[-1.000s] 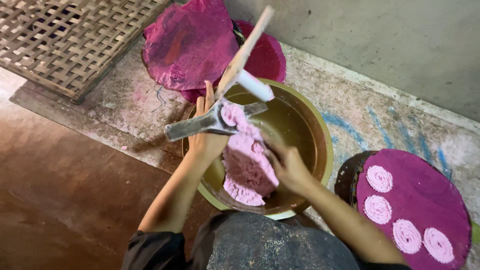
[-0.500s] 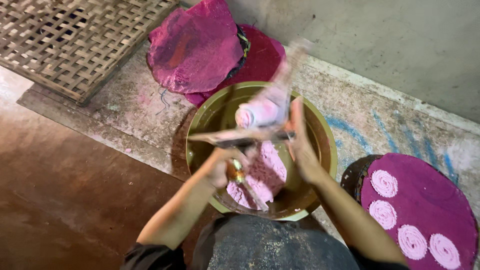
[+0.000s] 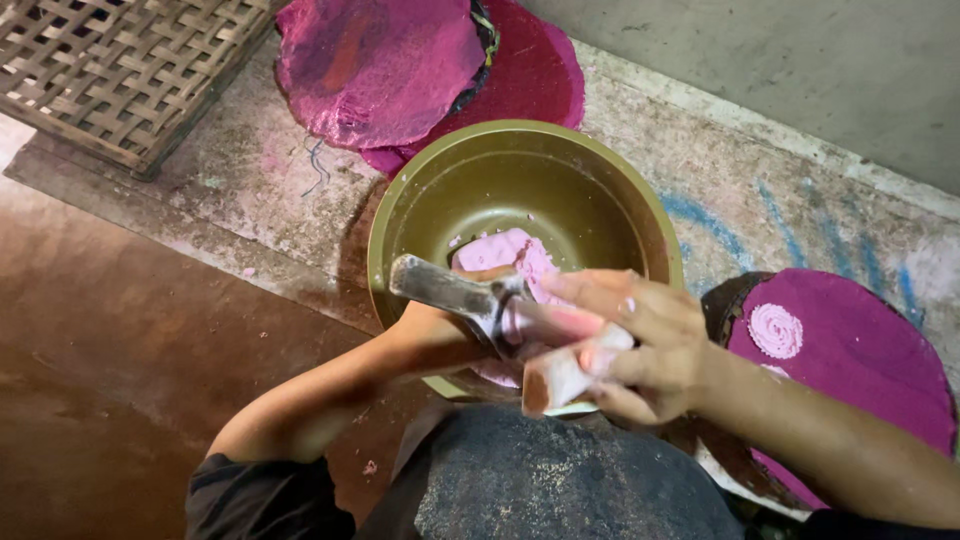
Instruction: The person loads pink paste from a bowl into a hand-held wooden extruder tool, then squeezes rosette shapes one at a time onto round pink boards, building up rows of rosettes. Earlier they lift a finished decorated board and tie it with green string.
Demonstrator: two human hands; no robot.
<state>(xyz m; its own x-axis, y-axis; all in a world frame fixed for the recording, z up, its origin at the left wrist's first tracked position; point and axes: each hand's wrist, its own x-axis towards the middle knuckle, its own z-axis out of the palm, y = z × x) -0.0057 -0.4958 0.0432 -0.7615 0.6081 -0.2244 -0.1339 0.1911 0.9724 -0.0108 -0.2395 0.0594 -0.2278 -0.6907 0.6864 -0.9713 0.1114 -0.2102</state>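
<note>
Press tool: metal-handled press with a pale wooden block end, held over the near rim of the bowl, above the lap.
Right hand: clenched around the wooden block end, fingers wrapped over the top, thumb below; smears of pink dough on the fingers.
Left hand: mostly hidden beneath the metal handle; seems closed on the tool's underside, but grip not clear from this view.
Metal handle: sticking out leftward and away from the right-hand grip, tilted slightly upward.
Pink dough: lump lying in the bowl just beyond the grip, touching the bowl's inner floor.
Bowl: round, olive-gold, directly under and beyond both hands, resting on the concrete ledge.
Round mat with coils: magenta disc to the right of the grip, behind the right forearm, carrying a pink spiral coil.
Stacked magenta mats: well beyond the grip, past the bowl's far rim, overlapping one another.
Woven bamboo tray: far left beyond the grip, well apart from the bowl.
Lap: dark speckled cloth just beneath the grip.
</note>
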